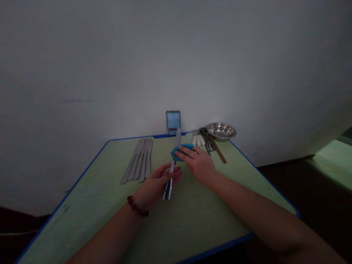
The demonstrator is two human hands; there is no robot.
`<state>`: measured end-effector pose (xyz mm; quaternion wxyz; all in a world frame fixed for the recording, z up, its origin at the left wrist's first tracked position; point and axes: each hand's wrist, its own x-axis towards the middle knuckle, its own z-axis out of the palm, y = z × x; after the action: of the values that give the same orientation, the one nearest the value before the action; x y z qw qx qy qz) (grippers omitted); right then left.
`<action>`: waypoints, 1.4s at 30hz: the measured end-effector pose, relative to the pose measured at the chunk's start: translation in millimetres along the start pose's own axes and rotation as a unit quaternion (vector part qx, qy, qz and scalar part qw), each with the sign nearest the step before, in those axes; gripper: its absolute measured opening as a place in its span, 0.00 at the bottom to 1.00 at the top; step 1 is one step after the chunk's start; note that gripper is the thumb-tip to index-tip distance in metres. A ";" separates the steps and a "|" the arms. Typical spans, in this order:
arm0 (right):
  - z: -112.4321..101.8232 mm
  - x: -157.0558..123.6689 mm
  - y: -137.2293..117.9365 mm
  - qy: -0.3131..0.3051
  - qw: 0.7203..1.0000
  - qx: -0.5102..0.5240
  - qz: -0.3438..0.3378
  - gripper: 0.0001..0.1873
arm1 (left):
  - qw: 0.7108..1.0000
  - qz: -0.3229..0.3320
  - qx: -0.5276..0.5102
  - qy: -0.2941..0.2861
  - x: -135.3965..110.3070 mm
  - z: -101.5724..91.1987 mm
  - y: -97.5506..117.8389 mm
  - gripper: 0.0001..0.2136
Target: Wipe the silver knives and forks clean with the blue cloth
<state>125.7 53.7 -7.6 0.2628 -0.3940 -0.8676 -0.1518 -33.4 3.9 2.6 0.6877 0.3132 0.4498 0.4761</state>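
Observation:
My left hand point(161, 181), with a dark beaded bracelet at its wrist, grips a metal table knife point(168, 190) by the handle. The knife's blade points away from me toward the wall. In my right hand point(200, 164) is a blue cloth point(178, 155), pressed against the blade so that the middle of the knife is hidden. To the left of my hands, several more table knives point(140, 161) lie side by side on the light green table point(104, 205).
At the back right lie white-handled forks point(198, 139), darker metal cutlery point(208, 142) and wooden chopsticks point(218, 149). A steel bowl point(221, 131) stands beside them at the table's corner. A phone point(173, 123) leans upright against the wall at the back edge, which is blue.

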 end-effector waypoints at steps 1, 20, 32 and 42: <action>-0.1 0.0 0.5 0.002 1.000 -0.001 0.000 0.21 | 1.000 -0.001 -0.001 0.002 -0.4 0.4 0.3 0.12; -0.8 2.3 7.5 0.006 1.000 0.007 0.022 0.22 | 1.000 -0.014 0.013 0.003 -3.5 0.9 0.9 0.12; -0.5 3.2 8.8 0.001 1.000 0.006 0.031 0.22 | 1.000 -0.016 0.022 0.007 -4.7 1.8 1.3 0.11; 0.4 3.3 11.9 -0.005 1.000 -0.004 0.027 0.23 | 0.999 -0.023 0.030 0.008 -5.8 2.0 1.9 0.12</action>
<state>132.9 63.5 -5.4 0.2608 -0.4191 -0.8572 -0.1466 -33.1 -0.9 6.8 0.6852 0.3194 0.4761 0.4493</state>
